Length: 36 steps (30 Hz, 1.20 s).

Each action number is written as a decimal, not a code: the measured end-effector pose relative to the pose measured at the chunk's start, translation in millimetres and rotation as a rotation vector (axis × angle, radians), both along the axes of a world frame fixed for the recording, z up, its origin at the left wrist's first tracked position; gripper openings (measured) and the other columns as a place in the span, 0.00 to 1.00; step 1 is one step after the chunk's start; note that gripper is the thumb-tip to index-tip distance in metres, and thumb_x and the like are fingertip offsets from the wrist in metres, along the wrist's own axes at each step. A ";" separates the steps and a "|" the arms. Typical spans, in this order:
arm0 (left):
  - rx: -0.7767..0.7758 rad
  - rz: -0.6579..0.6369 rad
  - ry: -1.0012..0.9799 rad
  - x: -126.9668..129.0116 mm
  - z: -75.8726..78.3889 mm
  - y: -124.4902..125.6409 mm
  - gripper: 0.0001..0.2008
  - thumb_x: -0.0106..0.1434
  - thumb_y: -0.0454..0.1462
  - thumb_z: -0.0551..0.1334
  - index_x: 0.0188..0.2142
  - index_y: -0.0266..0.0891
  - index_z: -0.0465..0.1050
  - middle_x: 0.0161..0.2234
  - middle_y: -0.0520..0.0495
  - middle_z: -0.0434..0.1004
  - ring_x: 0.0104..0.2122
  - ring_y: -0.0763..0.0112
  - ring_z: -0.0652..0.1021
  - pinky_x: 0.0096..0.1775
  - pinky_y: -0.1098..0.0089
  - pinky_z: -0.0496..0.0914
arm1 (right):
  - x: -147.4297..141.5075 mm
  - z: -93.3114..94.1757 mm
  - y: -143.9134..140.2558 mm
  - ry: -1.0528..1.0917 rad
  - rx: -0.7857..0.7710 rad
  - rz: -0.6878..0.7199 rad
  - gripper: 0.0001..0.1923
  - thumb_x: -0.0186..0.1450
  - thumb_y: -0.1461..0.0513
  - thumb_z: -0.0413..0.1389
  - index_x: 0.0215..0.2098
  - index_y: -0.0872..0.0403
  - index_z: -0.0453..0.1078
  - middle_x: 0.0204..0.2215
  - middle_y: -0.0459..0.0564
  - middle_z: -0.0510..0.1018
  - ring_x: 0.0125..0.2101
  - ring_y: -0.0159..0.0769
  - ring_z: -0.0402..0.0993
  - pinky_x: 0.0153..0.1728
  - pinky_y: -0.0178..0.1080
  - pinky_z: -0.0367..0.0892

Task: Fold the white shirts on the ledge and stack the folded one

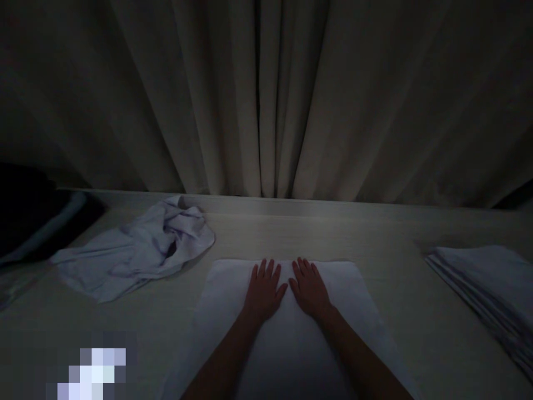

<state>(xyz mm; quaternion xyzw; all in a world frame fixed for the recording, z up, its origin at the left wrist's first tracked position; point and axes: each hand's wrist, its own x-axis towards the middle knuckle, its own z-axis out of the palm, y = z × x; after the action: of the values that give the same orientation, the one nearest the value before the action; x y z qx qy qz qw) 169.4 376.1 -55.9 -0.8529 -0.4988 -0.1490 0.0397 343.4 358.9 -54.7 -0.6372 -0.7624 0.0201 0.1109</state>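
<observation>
A white cloth point(291, 350) lies spread flat on the pale wooden surface in front of me, its far edge nearly straight. My left hand point(264, 289) rests palm down on it near that far edge, fingers stretched out. Beside it, my right hand point(308, 287) presses flat on the same cloth, fingers slightly spread. The two thumbs point toward each other with a small gap between. Neither hand grips anything. The cloth's near end runs out of view below my forearms.
To the left lies a crumpled white cloth point(145, 247), with a dark bundle point(37, 216) beyond it. A stack of folded white cloths point(491, 289) sits at the right. Beige curtains point(225, 100) hang behind the wooden surface point(387, 239). A pixelated patch covers the lower left corner.
</observation>
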 end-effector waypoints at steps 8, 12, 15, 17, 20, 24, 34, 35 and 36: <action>-0.012 0.043 0.034 -12.4 10.1 7.2 0.29 0.66 0.50 0.45 0.61 0.36 0.57 0.63 0.38 0.57 0.63 0.51 0.56 0.60 0.49 0.51 | -2.9 10.6 -2.5 -0.010 -0.013 0.042 0.30 0.69 0.52 0.36 0.65 0.58 0.49 0.65 0.57 0.49 0.65 0.44 0.42 0.63 0.49 0.40; -0.015 0.052 0.019 -14.1 0.4 9.3 0.30 0.65 0.52 0.45 0.61 0.39 0.56 0.63 0.39 0.56 0.63 0.52 0.56 0.61 0.48 0.50 | -5.0 3.1 -1.4 -0.002 -0.020 0.036 0.29 0.69 0.52 0.36 0.65 0.56 0.49 0.65 0.56 0.51 0.65 0.44 0.43 0.63 0.50 0.39; -0.020 0.041 0.011 -14.2 1.1 8.7 0.30 0.65 0.51 0.45 0.62 0.39 0.55 0.63 0.40 0.57 0.63 0.52 0.56 0.61 0.48 0.50 | -4.8 3.5 -1.6 0.007 -0.020 0.047 0.30 0.69 0.51 0.37 0.65 0.57 0.49 0.65 0.58 0.49 0.65 0.45 0.42 0.63 0.50 0.41; -0.027 0.048 0.016 -22.4 7.5 9.4 0.30 0.66 0.51 0.44 0.62 0.38 0.55 0.63 0.39 0.56 0.63 0.52 0.56 0.60 0.49 0.52 | 4.4 6.1 -2.2 0.011 0.018 0.024 0.31 0.69 0.51 0.37 0.65 0.57 0.48 0.66 0.60 0.45 0.65 0.46 0.40 0.62 0.50 0.42; -0.004 0.148 0.029 -53.7 18.3 13.4 0.29 0.67 0.48 0.43 0.61 0.33 0.56 0.63 0.35 0.56 0.63 0.51 0.56 0.60 0.50 0.53 | 40.5 7.4 -3.7 -0.020 0.086 -0.110 0.30 0.69 0.52 0.37 0.65 0.59 0.48 0.66 0.62 0.44 0.65 0.48 0.39 0.62 0.52 0.43; -0.020 0.232 0.100 -106.3 16.7 21.5 0.29 0.67 0.46 0.42 0.58 0.27 0.61 0.60 0.30 0.60 0.61 0.50 0.60 0.59 0.51 0.56 | 106.0 -2.6 -6.2 -0.116 0.055 -0.278 0.31 0.69 0.52 0.37 0.63 0.63 0.51 0.64 0.65 0.51 0.64 0.52 0.44 0.61 0.54 0.44; -0.072 0.240 0.144 -120.0 10.6 24.6 0.32 0.66 0.49 0.43 0.60 0.26 0.56 0.62 0.30 0.56 0.63 0.50 0.56 0.61 0.49 0.53 | 137.3 -11.2 -7.7 -0.086 0.057 -0.284 0.34 0.68 0.50 0.38 0.63 0.66 0.50 0.65 0.67 0.45 0.65 0.52 0.39 0.62 0.53 0.45; -0.056 0.242 0.142 -121.8 15.6 19.3 0.32 0.66 0.49 0.43 0.60 0.25 0.56 0.62 0.30 0.56 0.63 0.49 0.55 0.60 0.49 0.53 | 135.6 -5.7 -13.4 -0.067 0.091 -0.289 0.33 0.68 0.51 0.38 0.63 0.66 0.49 0.66 0.66 0.43 0.65 0.52 0.37 0.62 0.54 0.46; -0.029 0.244 0.137 -125.2 20.0 11.5 0.33 0.66 0.49 0.43 0.60 0.24 0.56 0.62 0.29 0.56 0.63 0.48 0.54 0.60 0.48 0.53 | 134.2 -0.2 -21.9 -0.049 0.121 -0.288 0.33 0.68 0.51 0.38 0.64 0.66 0.48 0.66 0.66 0.41 0.65 0.51 0.35 0.62 0.54 0.46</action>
<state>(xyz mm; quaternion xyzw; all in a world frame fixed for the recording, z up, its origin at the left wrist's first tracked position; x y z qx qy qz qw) 44.2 387.6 -35.9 -0.7945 -0.5970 -0.0774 0.0793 477.5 337.0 -54.8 -0.7324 -0.6654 -0.0577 0.1324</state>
